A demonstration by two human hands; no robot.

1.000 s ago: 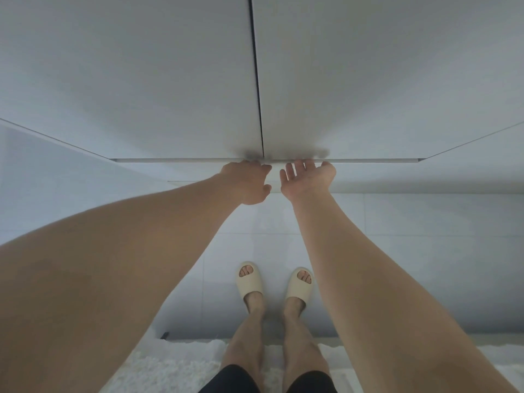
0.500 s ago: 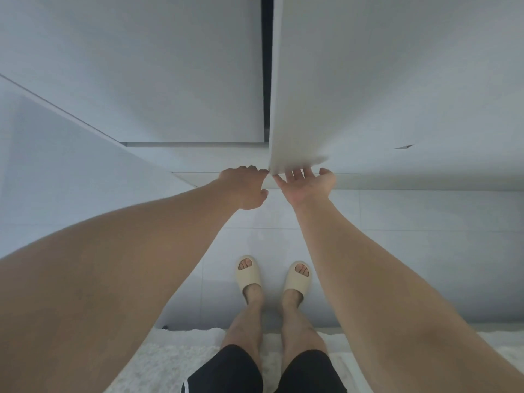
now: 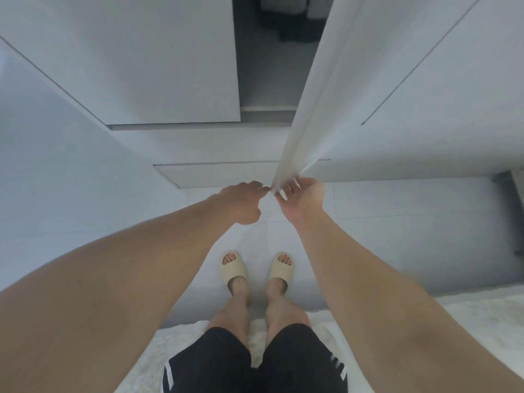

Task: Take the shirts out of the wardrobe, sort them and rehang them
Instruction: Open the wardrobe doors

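The white wardrobe's right door (image 3: 354, 80) stands swung out toward me, while its left door (image 3: 141, 66) is still flat against the cabinet. Between them a dark gap (image 3: 269, 75) shows the inside, with dark shapes (image 3: 283, 21) at the top that are too dim to name. My right hand (image 3: 300, 197) grips the bottom corner of the right door, fingers wrapped round its edge. My left hand (image 3: 241, 202) is curled, its fingertips on the same corner from the left side. No shirt is plainly visible.
I stand on pale floor tiles (image 3: 397, 236) in beige slippers (image 3: 232, 268), with a white shaggy rug (image 3: 175, 344) behind my heels. A dark object (image 3: 507, 177) sits at the right edge near the wardrobe base. The open door juts into the space ahead of me.
The right door went from flush with the left one to swung well out, opening a dark gap. Both hands moved toward me with its bottom corner; the left hand left the left door.
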